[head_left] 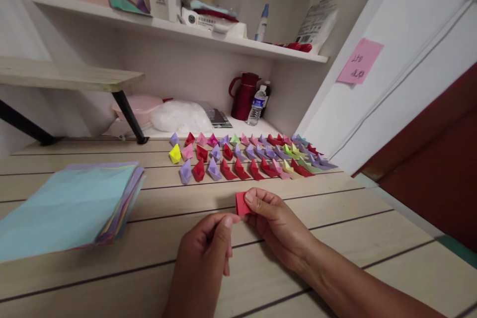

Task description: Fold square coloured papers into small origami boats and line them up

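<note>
Red paper [240, 204], long axis unclear, faces the camera, right hand [274, 223] pinching it, left hand [208, 243] half-open.

One left hand [206, 248], one right hand [279, 223] and one piece of red folded paper [242, 204] are counted. Three rows are formed by the paper boats [185, 173] on one bench [112, 295]; their exact total cannot be told where they overlap at the right. One stack of coloured sheets [70, 203], one dark red jug [243, 99], three bottles [256, 108] and one pink note [360, 61] are also seen.
</note>
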The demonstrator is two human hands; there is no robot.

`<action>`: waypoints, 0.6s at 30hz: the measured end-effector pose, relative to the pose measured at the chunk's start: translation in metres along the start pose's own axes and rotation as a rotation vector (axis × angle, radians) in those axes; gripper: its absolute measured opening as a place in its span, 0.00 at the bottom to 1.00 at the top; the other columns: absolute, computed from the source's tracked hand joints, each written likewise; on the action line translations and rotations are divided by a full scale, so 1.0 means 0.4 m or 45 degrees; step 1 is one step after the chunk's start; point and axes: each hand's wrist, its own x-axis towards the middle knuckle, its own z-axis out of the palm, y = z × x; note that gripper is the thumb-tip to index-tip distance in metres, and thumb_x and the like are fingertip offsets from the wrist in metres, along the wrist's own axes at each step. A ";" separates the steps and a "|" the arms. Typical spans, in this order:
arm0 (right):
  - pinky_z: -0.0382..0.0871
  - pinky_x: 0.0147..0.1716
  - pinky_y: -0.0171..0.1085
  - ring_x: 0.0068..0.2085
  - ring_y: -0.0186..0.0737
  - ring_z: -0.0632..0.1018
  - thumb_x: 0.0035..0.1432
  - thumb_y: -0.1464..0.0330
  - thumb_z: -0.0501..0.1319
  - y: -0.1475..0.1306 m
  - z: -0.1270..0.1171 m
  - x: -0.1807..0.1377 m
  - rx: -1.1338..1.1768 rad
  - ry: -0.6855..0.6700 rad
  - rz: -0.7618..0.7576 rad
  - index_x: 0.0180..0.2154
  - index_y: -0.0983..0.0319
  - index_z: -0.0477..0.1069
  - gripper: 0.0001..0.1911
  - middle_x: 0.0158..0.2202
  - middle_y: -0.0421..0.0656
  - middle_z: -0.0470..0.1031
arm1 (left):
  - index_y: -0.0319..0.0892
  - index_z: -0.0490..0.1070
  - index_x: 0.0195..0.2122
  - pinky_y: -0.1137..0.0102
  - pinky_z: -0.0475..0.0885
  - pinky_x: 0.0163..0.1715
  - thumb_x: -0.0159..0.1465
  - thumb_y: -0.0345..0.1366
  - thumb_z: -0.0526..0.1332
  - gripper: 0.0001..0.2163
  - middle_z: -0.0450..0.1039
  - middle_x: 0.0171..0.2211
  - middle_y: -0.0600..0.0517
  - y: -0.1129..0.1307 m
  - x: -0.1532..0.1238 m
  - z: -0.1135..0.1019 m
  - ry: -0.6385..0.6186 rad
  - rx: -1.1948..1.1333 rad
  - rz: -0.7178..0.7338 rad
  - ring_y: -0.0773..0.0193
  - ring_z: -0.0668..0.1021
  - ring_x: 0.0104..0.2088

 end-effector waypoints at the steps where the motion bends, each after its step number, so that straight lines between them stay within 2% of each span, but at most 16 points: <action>1: 0.64 0.32 0.29 0.27 0.28 0.71 0.54 0.67 0.71 0.000 0.001 -0.001 -0.002 0.000 0.001 0.25 0.64 0.70 0.12 0.23 0.36 0.73 | 0.40 0.77 0.33 0.78 0.57 0.17 0.60 0.44 0.61 0.12 0.61 0.15 0.61 0.000 0.000 0.000 0.003 0.015 -0.002 0.74 0.62 0.15; 7: 0.62 0.33 0.30 0.27 0.29 0.70 0.54 0.67 0.70 -0.004 0.003 -0.004 -0.053 -0.035 -0.003 0.26 0.64 0.70 0.11 0.23 0.36 0.73 | 0.41 0.76 0.32 0.78 0.57 0.17 0.60 0.44 0.61 0.12 0.60 0.14 0.61 0.002 -0.003 0.000 -0.013 0.074 -0.015 0.74 0.61 0.15; 10: 0.61 0.33 0.32 0.28 0.31 0.69 0.55 0.65 0.69 -0.008 0.004 -0.007 -0.234 -0.038 -0.054 0.25 0.63 0.70 0.12 0.24 0.36 0.72 | 0.41 0.71 0.24 0.77 0.56 0.18 0.61 0.45 0.60 0.14 0.59 0.14 0.60 0.006 -0.004 0.001 -0.021 0.081 -0.006 0.74 0.61 0.15; 14: 0.63 0.35 0.36 0.31 0.35 0.71 0.57 0.63 0.67 -0.021 0.005 -0.014 -0.672 -0.083 -0.274 0.27 0.62 0.73 0.11 0.27 0.39 0.72 | 0.41 0.64 0.16 0.77 0.53 0.16 0.61 0.46 0.60 0.20 0.57 0.12 0.60 0.011 0.000 -0.005 -0.040 0.081 -0.052 0.75 0.59 0.14; 18: 0.65 0.39 0.39 0.35 0.40 0.73 0.60 0.64 0.64 -0.035 0.004 -0.021 -1.110 -0.117 -0.598 0.29 0.59 0.75 0.08 0.32 0.41 0.73 | 0.44 0.57 0.12 0.74 0.48 0.14 0.58 0.55 0.60 0.26 0.50 0.08 0.61 0.009 0.013 -0.021 -0.089 0.040 -0.165 0.74 0.54 0.11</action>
